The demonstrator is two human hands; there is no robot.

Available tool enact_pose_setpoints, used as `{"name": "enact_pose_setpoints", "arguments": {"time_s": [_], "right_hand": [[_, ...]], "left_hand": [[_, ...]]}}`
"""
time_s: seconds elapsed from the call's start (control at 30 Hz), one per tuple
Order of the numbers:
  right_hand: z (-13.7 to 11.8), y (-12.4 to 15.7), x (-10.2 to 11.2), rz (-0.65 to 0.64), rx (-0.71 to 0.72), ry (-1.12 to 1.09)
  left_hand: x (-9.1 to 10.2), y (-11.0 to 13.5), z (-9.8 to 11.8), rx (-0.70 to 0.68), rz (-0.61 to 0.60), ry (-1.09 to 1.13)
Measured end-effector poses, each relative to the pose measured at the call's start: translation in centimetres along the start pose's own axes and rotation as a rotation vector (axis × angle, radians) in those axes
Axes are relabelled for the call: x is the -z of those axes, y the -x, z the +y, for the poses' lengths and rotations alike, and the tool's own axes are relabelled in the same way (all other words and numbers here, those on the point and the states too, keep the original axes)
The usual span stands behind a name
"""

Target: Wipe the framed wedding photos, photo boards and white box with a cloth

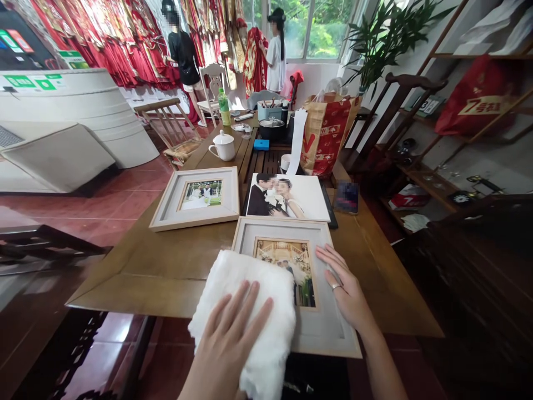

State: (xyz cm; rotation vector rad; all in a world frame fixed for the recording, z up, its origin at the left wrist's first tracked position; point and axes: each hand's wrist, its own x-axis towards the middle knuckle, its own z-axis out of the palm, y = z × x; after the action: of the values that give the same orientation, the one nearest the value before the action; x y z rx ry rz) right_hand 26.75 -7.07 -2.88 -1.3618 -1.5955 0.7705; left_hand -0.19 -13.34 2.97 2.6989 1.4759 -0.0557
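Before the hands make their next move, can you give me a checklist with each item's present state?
1. Left hand flat on the white cloth: ok.
2. Right hand resting on the right side of the near frame: ok.
3. Near frame fully on the table: not ok, it appears to jut past the closest edge.
4. Left frame clear of the cloth: ok.
5. Near frame clear of the unframed print: cannot tell, their edges meet in view.

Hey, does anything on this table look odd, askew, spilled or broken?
Nothing looks spilled or broken. One oddity: the nearest picture frame juts past the near edge of the table, so its bottom part seems unsupported by the tabletop. The right hand touches its side.
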Motion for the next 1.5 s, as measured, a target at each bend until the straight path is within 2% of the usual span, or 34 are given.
{"name": "enact_pose_setpoints", "arguments": {"time_s": [0.07, 0.13, 0.2, 0.4, 0.5, 0.57, 0.63, 0.77, 0.83, 0.9, 1.0, 1.07, 1.13, 1.2, 1.3, 1.4, 1.5], "right_hand": [[0.0, 0.0, 0.1, -0.025, -0.001, 0.005], [-0.1, -0.1, 0.3, -0.052, -0.003, 0.015], [-0.1, -0.1, 0.4, -0.069, -0.004, 0.026], [0.0, 0.0, 0.4, -0.071, 0.005, 0.026], [0.2, 0.0, 0.3, -0.048, 0.011, 0.022], [0.3, 0.0, 0.2, -0.02, 0.015, 0.018], [0.3, 0.0, 0.1, 0.003, 0.018, 0.012], [0.3, 0.0, -0.1, 0.01, 0.013, 0.01], [0.3, 0.0, 0.0, 0.009, 0.018, 0.015], [0.4, 0.1, 0.1, -0.002, 0.024, 0.021], [0.5, 0.1, 0.3, -0.038, 0.03, 0.028], [0.5, 0.0, 0.4, -0.061, 0.03, 0.032], [0.5, 0.0, 0.5, -0.074, 0.028, 0.034], [0.5, 0.0, 0.5, -0.078, 0.03, 0.037], [0.4, 0.0, 0.5, -0.078, 0.037, 0.039], [0.4, 0.1, 0.5, -0.071, 0.038, 0.034], [0.4, 0.1, 0.4, -0.053, 0.023, 0.025]], "left_hand": [[0.0, 0.6, 0.1, 0.003, 0.012, 0.006], [0.2, -0.2, -0.4, 0.01, 0.031, 0.023], [0.5, -2.3, -1.3, 0.026, 0.054, 0.041], [1.6, -10.7, -4.0, 0.125, 0.143, 0.017], [2.0, -12.5, -4.2, 0.113, 0.119, -0.043], [2.2, -12.0, -3.8, 0.099, 0.057, -0.056], [2.5, -10.2, -2.9, 0.095, -0.031, -0.037], [3.0, -4.6, -1.3, 0.07, -0.262, 0.048], [3.2, -1.8, -0.9, 0.001, -0.384, 0.119], [3.2, 0.1, -0.8, -0.07, -0.433, 0.188], [2.8, 0.3, -0.8, -0.04, -0.357, 0.212], [2.3, -1.4, -1.0, 0.051, -0.26, 0.177], [1.9, -4.0, -1.6, 0.126, -0.155, 0.127], [1.7, -7.1, -2.4, 0.145, -0.05, 0.079], [1.7, -11.4, -3.4, 0.147, 0.042, 0.051], [1.9, -14.5, -3.6, 0.137, 0.054, 0.075], [2.2, -15.0, -2.7, 0.121, -0.027, 0.108]]}}
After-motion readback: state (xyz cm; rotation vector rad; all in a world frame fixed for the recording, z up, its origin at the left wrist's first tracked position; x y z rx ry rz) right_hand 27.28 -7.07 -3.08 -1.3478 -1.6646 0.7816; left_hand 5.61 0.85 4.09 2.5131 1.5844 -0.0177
